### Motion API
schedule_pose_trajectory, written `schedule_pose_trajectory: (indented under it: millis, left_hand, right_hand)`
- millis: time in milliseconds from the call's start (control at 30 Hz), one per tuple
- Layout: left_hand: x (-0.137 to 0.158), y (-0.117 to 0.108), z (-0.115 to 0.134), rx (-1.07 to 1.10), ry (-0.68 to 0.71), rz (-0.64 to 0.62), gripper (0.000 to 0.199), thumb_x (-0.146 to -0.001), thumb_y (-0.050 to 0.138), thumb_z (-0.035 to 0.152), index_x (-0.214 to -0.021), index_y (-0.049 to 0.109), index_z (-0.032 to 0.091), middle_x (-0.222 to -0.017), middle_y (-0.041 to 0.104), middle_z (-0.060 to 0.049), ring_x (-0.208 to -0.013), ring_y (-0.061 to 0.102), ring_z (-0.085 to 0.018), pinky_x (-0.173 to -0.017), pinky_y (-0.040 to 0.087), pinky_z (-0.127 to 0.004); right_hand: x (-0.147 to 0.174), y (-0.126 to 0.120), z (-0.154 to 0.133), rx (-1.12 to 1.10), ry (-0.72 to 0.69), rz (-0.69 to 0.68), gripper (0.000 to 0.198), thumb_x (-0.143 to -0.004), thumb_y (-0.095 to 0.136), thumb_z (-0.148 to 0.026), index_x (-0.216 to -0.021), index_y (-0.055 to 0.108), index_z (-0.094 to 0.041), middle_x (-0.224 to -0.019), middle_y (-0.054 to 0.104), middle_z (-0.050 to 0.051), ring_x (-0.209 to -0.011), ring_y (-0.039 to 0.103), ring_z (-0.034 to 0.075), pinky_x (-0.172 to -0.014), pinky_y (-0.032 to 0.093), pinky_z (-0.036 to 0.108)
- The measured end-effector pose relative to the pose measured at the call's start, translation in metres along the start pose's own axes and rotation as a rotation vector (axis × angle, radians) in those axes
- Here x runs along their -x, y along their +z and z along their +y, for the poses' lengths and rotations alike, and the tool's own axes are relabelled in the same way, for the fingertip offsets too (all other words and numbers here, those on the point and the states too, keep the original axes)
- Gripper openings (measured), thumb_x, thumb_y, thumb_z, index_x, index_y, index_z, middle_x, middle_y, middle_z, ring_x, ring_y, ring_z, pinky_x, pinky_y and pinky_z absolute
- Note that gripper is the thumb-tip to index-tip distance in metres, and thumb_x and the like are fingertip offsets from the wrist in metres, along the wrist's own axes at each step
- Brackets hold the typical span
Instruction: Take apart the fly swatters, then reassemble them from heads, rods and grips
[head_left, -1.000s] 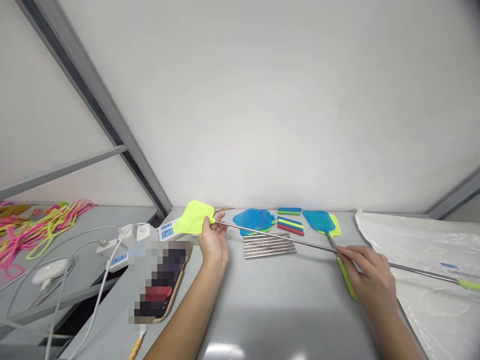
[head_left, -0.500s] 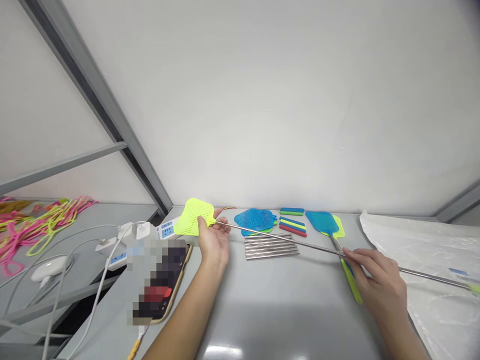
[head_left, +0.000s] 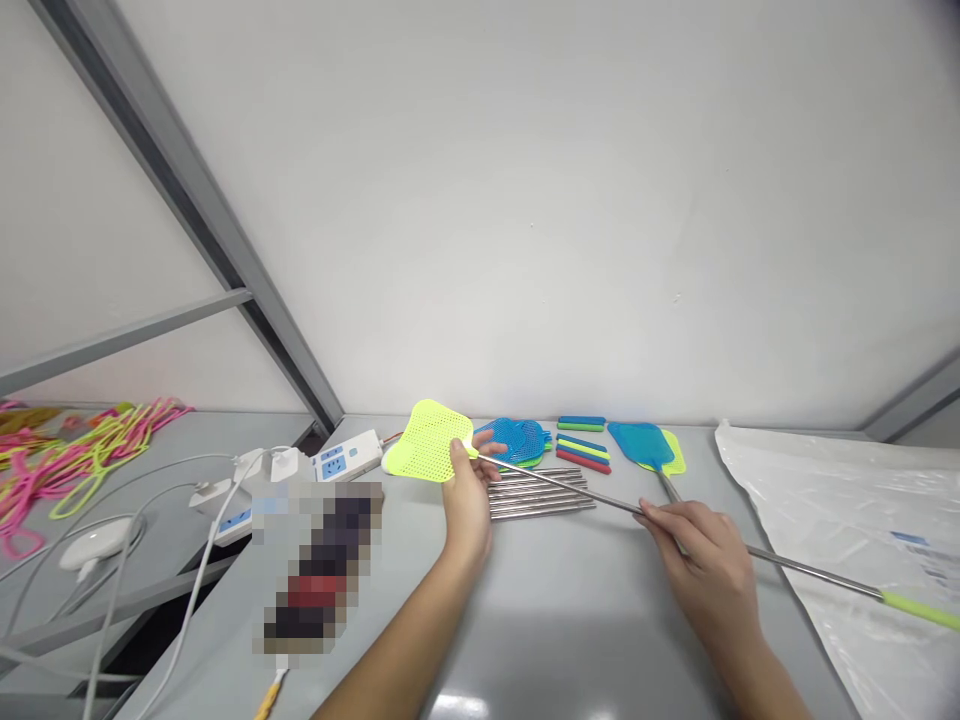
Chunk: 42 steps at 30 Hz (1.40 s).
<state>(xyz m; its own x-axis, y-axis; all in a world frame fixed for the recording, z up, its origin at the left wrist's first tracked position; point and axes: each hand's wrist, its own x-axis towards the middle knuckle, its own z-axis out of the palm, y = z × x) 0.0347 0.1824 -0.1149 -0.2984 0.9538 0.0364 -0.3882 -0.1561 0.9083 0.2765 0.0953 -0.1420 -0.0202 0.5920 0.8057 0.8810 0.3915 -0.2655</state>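
Note:
A yellow-green fly swatter (head_left: 431,442) with a long thin metal rod spans both hands, tilted down to the right, its green grip (head_left: 919,610) at the far end. My left hand (head_left: 469,500) holds it by the neck, thumb on the mesh head. Farther along, my right hand (head_left: 701,550) pinches the rod. Behind the rod lie blue swatter heads (head_left: 517,437) on green ones and a row of metal rods (head_left: 536,495). Several coloured grip tubes (head_left: 583,453) lie next to them. A blue fly swatter (head_left: 641,443) rests over a yellow-green one (head_left: 677,452), partly hidden by my right hand.
Clear plastic sheeting (head_left: 847,500) covers the right of the grey table (head_left: 540,620). On the left are a power strip (head_left: 349,455), white cables, a pixelated phone (head_left: 322,570) and pink and yellow cords (head_left: 97,450). A white wall (head_left: 540,200) stands behind.
Both hands stay on the fly swatter. The left hand and mesh head have moved right; the right hand has moved left along the rod, and more of the green grip shows.

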Motion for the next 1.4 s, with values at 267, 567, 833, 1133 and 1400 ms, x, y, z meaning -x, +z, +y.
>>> schedule_pose_trajectory:
  millis: [267, 567, 833, 1133, 1400]
  left_hand:
    - [0.015, 0.005, -0.008, -0.077, -0.022, -0.055, 0.054, -0.089, 0.037, 0.060, -0.100, 0.067, 0.017, -0.085, 0.069, -0.008, -0.057, 0.051, -0.014, -0.060, 0.042, -0.028]
    - [0.048, 0.021, -0.011, -0.101, -0.073, -0.212, 0.054, -0.089, 0.035, 0.060, -0.108, 0.064, 0.018, -0.085, 0.069, -0.009, -0.064, 0.058, -0.018, -0.066, 0.045, -0.032]
    - [-0.004, -0.001, 0.015, 0.087, 0.036, 0.080, 0.047, -0.085, 0.048, 0.054, -0.093, 0.065, 0.011, -0.073, 0.067, -0.007, -0.055, 0.053, -0.012, -0.051, 0.037, -0.024]
    - [-0.049, -0.037, 0.028, 0.129, 0.160, 0.317, 0.044, -0.086, 0.045, 0.051, -0.090, 0.065, 0.012, -0.088, 0.070, -0.010, -0.067, 0.061, -0.011, -0.050, 0.033, -0.022]
    - [-0.014, -0.012, -0.001, -0.032, 0.040, 0.118, 0.051, -0.090, 0.038, 0.054, -0.092, 0.068, 0.013, -0.084, 0.072, -0.010, -0.061, 0.057, -0.012, -0.054, 0.037, -0.024]
  right_hand:
    - [-0.003, 0.004, -0.016, -0.004, 0.008, -0.023, 0.012, -0.086, 0.061, -0.017, -0.094, 0.067, -0.023, -0.073, 0.062, 0.001, -0.067, 0.057, 0.013, -0.063, 0.036, 0.030]
    - [-0.011, 0.022, -0.056, -0.067, -0.006, -0.081, 0.012, -0.089, 0.054, -0.017, -0.093, 0.065, -0.021, -0.066, 0.054, 0.001, -0.060, 0.049, 0.013, -0.059, 0.034, 0.029]
    - [-0.044, 0.029, -0.067, 0.070, -0.125, -0.272, 0.018, -0.094, 0.049, -0.030, -0.089, 0.063, -0.021, -0.075, 0.064, 0.002, -0.060, 0.053, 0.013, -0.067, 0.034, 0.030]
    - [-0.027, 0.025, -0.044, 0.120, -0.098, -0.353, 0.030, -0.096, 0.040, -0.039, -0.082, 0.062, -0.023, -0.071, 0.064, 0.001, -0.054, 0.056, 0.013, -0.047, 0.028, 0.026]
    - [-0.037, 0.022, -0.064, 0.281, -0.169, -0.279, 0.038, -0.096, 0.037, -0.039, -0.068, 0.054, -0.021, -0.056, 0.054, -0.002, -0.043, 0.048, 0.010, -0.044, 0.018, 0.028]
